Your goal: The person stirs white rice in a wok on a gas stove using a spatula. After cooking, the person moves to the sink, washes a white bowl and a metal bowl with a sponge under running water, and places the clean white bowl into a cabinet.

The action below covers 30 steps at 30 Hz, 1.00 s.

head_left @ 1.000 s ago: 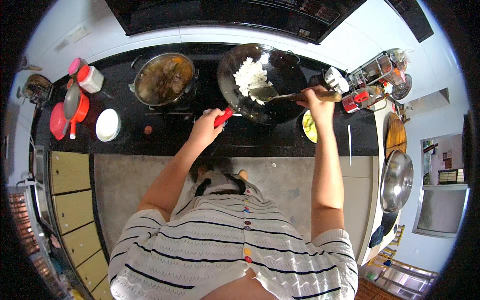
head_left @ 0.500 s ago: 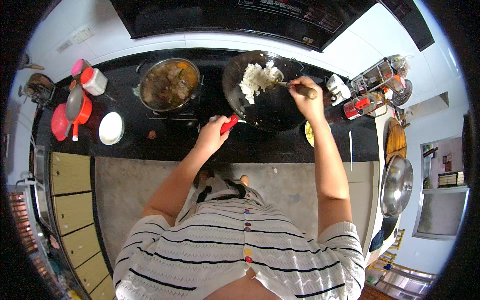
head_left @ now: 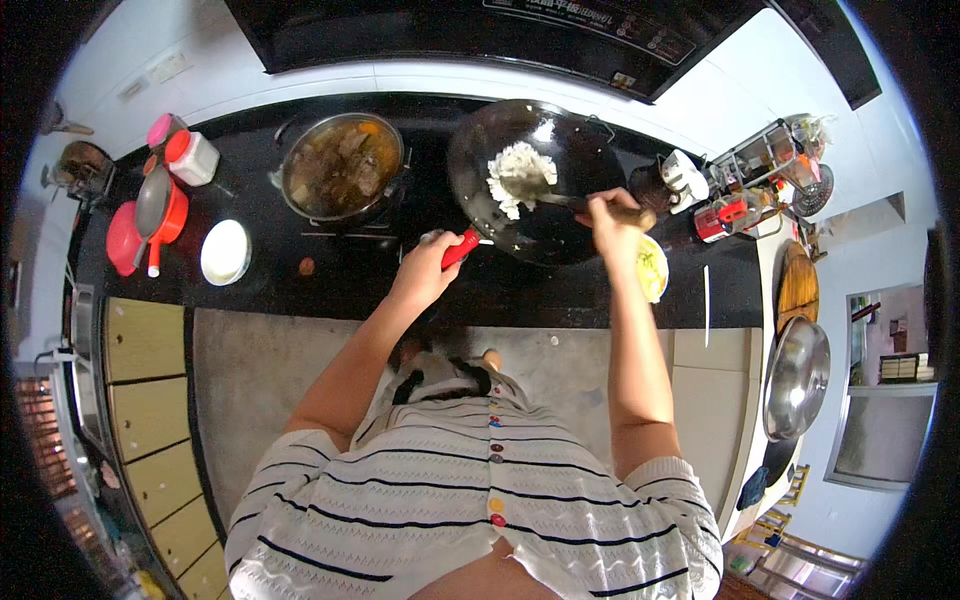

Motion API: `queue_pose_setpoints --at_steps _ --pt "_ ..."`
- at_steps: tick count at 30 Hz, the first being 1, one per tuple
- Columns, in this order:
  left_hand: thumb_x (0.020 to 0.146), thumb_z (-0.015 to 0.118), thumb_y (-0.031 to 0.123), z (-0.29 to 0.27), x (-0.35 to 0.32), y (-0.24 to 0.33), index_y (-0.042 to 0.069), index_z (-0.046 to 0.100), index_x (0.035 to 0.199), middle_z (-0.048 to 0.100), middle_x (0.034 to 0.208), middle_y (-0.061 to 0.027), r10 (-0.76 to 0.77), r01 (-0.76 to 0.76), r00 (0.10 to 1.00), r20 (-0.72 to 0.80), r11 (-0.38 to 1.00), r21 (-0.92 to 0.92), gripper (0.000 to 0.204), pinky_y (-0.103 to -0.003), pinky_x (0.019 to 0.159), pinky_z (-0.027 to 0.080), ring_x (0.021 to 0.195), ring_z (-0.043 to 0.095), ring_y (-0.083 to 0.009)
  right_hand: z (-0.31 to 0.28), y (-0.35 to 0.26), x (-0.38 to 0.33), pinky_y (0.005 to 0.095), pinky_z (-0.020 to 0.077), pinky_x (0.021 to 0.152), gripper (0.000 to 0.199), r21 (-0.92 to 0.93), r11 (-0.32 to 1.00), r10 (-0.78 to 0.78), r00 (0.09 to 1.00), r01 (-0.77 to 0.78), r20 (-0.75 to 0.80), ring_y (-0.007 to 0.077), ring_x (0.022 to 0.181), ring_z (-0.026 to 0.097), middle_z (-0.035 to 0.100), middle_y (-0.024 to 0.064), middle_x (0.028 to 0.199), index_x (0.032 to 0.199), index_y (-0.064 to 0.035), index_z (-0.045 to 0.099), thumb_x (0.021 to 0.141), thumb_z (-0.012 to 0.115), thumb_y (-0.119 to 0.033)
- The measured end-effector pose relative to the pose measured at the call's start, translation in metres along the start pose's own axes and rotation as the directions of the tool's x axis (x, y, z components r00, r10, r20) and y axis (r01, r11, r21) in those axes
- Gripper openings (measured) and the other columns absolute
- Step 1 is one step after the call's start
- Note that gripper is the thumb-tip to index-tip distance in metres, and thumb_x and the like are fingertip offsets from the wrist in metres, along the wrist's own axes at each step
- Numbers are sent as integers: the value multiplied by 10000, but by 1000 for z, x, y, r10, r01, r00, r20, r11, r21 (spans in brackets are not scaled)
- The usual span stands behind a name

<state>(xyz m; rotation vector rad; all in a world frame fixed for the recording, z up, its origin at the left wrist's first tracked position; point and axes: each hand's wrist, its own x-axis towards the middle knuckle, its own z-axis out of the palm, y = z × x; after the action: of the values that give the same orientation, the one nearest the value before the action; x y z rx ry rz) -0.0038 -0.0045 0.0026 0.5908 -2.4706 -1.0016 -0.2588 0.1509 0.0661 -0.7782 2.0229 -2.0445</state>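
Two hands are at work over the black counter [head_left: 520, 302], and the spatula [head_left: 526, 188] has been brought across the middle of the rice [head_left: 520, 160], where half a second ago it was held at the heap's right side! The rice is kept in the wok [head_left: 578, 160], toward the counter's back edge. The spatula's handle is gripped by the right hand [head_left: 612, 225], now lowered toward the front edge; the bowl of greens [head_left: 653, 272], then glimpsed left of that forearm, is now seen to its right. The wok's red handle [head_left: 460, 247] is still clasped by the left hand [head_left: 430, 268]. Pale lettering is carried by the black hood [head_left: 400, 40], beyond the counter's back edge.
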Motion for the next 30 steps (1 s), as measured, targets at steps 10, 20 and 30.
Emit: queue_pose_setpoints --at_steps 10,20,30 --pt "779 700 106 -3 -3 2 78 561 1108 598 1005 -161 -31 31 999 26 999 -7 359 -415 788 484 938 580 -374 -4 11 -45 223 475 639 48 -75 997 -32 999 35 44 88 680 585 618 35 739 824 -2 588 823 631 -23" --pt "784 690 103 -1 1 2 89 545 1124 580 1071 -174 -39 39 998 51 999 -4 369 -437 810 494 974 576 -393 -50 16 -21 339 613 677 99 -218 976 24 997 -8 74 203 800 646 617 117 882 871 26 569 894 579 -69" --pt "783 691 108 -3 -1 3 90 550 1125 585 1064 -162 -18 17 1000 18 1000 18 370 -439 807 492 957 581 -388 -35 3 -20 290 595 657 83 -260 965 14 993 17 117 176 697 655 639 96 860 846 29 581 868 595 -50"
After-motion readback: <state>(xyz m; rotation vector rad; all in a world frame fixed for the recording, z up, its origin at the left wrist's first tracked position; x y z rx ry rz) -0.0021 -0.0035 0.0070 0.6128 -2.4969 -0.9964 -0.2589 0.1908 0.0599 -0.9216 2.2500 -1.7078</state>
